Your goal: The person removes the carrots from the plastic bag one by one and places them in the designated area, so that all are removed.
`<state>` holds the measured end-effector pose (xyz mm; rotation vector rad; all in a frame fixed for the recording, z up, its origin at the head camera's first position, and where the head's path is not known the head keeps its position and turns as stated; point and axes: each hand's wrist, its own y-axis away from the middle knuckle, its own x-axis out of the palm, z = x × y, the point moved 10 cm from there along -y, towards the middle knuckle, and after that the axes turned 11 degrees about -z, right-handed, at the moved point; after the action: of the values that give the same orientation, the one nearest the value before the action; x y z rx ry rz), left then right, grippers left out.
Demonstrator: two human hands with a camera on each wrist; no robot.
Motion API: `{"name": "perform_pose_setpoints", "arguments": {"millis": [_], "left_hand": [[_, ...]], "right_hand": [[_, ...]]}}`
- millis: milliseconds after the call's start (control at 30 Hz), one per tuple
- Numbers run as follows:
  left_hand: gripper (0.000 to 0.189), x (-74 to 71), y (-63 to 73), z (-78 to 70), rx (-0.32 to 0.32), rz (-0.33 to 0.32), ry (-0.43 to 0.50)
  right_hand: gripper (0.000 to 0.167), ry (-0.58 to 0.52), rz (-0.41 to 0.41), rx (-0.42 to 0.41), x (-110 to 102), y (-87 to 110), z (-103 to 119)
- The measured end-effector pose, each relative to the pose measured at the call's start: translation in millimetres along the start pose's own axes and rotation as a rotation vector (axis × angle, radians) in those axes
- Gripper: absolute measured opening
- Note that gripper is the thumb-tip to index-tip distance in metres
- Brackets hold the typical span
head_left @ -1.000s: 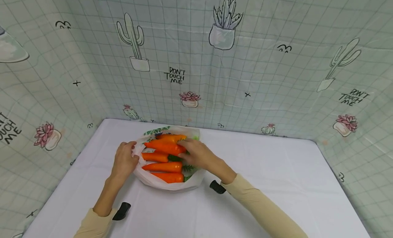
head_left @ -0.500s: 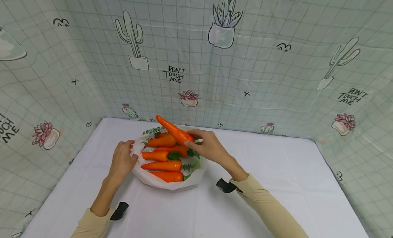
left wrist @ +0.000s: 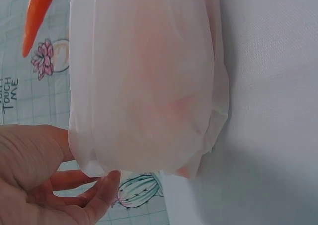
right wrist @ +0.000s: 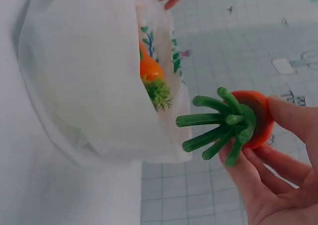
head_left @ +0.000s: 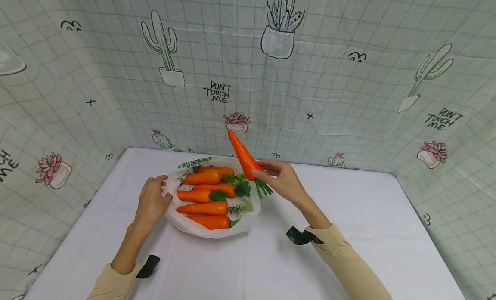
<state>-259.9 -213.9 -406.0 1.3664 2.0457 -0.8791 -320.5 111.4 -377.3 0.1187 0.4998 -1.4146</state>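
Note:
An orange carrot [head_left: 243,156] with cut green stems is held by its thick end between the thumb and fingers of my right hand [head_left: 282,179]. It tilts tip-up above the right rim of a white plastic bag [head_left: 215,234]; the right wrist view faces its green stems [right wrist: 233,119]. Inside the open bag lie several more carrots [head_left: 209,208] with leafy green tops. My left hand [head_left: 153,201] grips the bag's left rim. In the left wrist view its thumb and fingers [left wrist: 107,190] meet the bag edge, and the thumb's tip is hidden behind the plastic.
The bag stands on a white-covered table [head_left: 341,239], left of the middle. Behind and beside the table hangs a grid-patterned curtain [head_left: 333,85] printed with cacti. A black wrist device [head_left: 300,235] sits under the right sleeve, another black wrist device [head_left: 148,266] by the left.
My right hand has taken a carrot out of the bag, raising it and moving it right, its tip swinging upward. My left hand has stayed at the bag's rim.

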Motion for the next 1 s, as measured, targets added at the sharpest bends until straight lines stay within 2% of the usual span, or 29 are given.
{"name": "perform_pose_setpoints", "arguments": {"millis": [133,333,700,1000], "left_hand": [[0.048,-1.1,0.4,-0.7,0.006,-0.009,0.011],[0.048,-1.5,0.3,-2.3,0.005,-0.016,0.017],[0.051,-1.7,-0.6,-2.5,-0.004,-0.018,0.007],[0.046,-6.3,1.7,-1.6,-0.005,-0.06,0.005]], "right_hand": [[0.047,-0.089,-0.024,0.084,-13,4.1,-14],[0.048,-0.178,-0.075,0.149,-32,9.7,-34],[0.052,-0.176,-0.132,0.228,-49,20.8,-65],[0.058,-0.213,-0.162,0.338,-52,36.9,-98]]}}
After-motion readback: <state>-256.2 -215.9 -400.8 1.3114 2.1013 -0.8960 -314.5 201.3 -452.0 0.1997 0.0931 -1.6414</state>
